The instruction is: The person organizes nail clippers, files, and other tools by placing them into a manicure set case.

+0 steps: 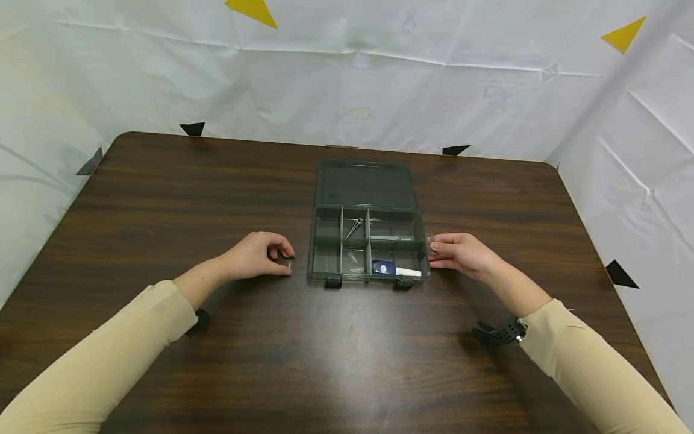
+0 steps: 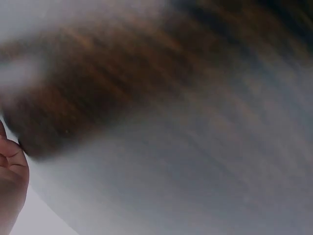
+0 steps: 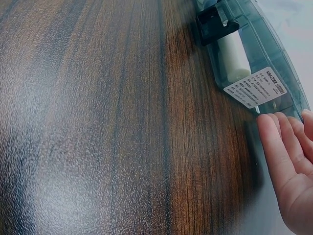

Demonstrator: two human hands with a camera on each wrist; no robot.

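Hands flanking open organizer box

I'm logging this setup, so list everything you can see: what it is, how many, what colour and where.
Table: one, dark brown wood grain, fills the scene.
Compartment box: one, clear smoky grey, table centre, lid open flat behind.
Metal tool: one, silver, rear middle compartment.
Blue and white item: one, front right compartment.
Box label: one, white, on the box's side.
Small piece: one, tiny, unclear, at the left fingertips.
Sheeting: white, behind and beside the table.
Left hand: curled over the small piece.
Right hand: straight fingers against the box's right side.
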